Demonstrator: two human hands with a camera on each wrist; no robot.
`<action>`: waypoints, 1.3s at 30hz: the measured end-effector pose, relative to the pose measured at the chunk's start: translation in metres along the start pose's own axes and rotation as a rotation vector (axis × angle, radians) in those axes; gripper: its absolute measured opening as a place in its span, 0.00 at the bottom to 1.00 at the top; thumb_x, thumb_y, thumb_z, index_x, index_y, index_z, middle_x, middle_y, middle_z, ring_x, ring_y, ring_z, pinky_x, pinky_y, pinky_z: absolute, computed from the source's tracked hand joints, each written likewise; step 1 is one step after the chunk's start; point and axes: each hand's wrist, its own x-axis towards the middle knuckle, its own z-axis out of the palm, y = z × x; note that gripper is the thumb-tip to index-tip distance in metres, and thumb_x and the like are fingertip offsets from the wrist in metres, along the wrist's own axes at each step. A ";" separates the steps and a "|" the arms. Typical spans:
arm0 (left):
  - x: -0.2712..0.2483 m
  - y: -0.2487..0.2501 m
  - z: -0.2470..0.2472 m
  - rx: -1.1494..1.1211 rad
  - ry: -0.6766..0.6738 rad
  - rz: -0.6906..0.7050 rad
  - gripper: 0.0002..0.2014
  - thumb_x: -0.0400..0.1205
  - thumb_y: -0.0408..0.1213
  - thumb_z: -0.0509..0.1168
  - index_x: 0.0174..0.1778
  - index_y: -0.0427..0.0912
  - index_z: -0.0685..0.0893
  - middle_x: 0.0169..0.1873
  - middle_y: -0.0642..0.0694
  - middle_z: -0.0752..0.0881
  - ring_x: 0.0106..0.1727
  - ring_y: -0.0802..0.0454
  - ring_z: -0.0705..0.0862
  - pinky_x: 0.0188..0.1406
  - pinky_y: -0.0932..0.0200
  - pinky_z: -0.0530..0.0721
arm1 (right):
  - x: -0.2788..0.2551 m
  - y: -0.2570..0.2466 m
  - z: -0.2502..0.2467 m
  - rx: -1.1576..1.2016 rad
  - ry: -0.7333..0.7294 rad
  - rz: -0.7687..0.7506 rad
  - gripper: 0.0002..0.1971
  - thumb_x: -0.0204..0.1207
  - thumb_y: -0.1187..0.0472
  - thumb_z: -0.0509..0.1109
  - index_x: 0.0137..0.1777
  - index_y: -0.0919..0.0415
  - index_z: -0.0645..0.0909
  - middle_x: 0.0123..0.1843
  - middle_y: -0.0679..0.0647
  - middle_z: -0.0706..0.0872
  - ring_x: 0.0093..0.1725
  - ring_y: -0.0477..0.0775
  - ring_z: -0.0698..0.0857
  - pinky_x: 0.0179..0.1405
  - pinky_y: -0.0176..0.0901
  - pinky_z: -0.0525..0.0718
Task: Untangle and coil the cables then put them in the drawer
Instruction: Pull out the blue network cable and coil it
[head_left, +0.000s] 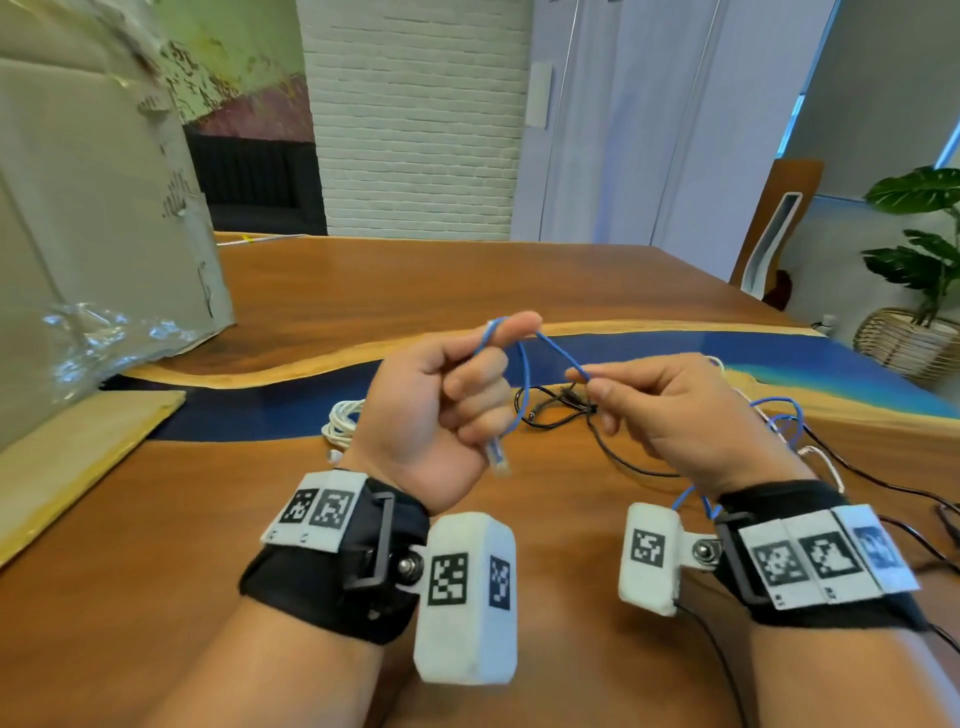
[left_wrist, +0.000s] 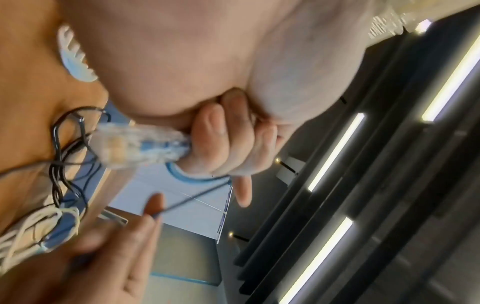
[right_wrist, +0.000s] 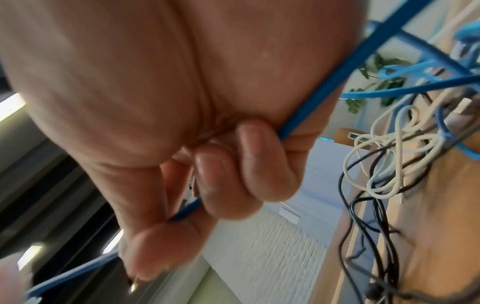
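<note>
Early coiling stage: left hand (head_left: 447, 400) grips the thin blue network cable (head_left: 524, 374) near its clear plug, right hand (head_left: 670, 410) pinches it, above the wooden table (head_left: 415, 280); black (head_left: 550, 410) and white (head_left: 343, 423) cables lie uncoiled, no drawer visible.

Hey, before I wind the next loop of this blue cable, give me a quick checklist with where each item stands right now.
1. Left hand grip on the thin blue network cable, near its clear plastic plug: ok, fingers curled round it.
2. Right hand pinching the same cable: ok.
3. First loop formed over the left thumb: ok.
4. Rest of the blue cable free of the tangled thin black wires and loose white cord: not ok, still mixed with them on the right.
5. Coiled white cable clear of the work: ok, it lies apart on the wooden table.
6. Drawer open and ready: cannot tell, not in view.
</note>
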 end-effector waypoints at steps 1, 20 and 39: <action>0.002 0.000 0.000 -0.076 0.033 0.036 0.18 0.84 0.34 0.56 0.63 0.32 0.86 0.22 0.54 0.63 0.20 0.56 0.54 0.18 0.65 0.57 | 0.001 0.000 0.005 -0.075 -0.078 0.022 0.09 0.85 0.66 0.70 0.59 0.60 0.92 0.29 0.57 0.84 0.21 0.34 0.78 0.24 0.23 0.74; 0.001 -0.020 -0.002 0.994 0.096 -0.155 0.20 0.90 0.38 0.55 0.48 0.31 0.91 0.19 0.43 0.72 0.22 0.46 0.59 0.23 0.54 0.59 | -0.002 -0.011 0.006 -0.050 0.085 -0.071 0.23 0.67 0.55 0.86 0.29 0.72 0.77 0.20 0.46 0.72 0.22 0.43 0.67 0.25 0.32 0.67; 0.011 -0.022 0.009 0.113 0.310 0.229 0.12 0.93 0.30 0.51 0.58 0.31 0.79 0.33 0.44 0.78 0.25 0.56 0.82 0.49 0.56 0.81 | -0.008 -0.021 0.037 -0.459 -0.457 0.029 0.19 0.87 0.53 0.69 0.35 0.61 0.85 0.25 0.49 0.82 0.25 0.45 0.76 0.35 0.47 0.79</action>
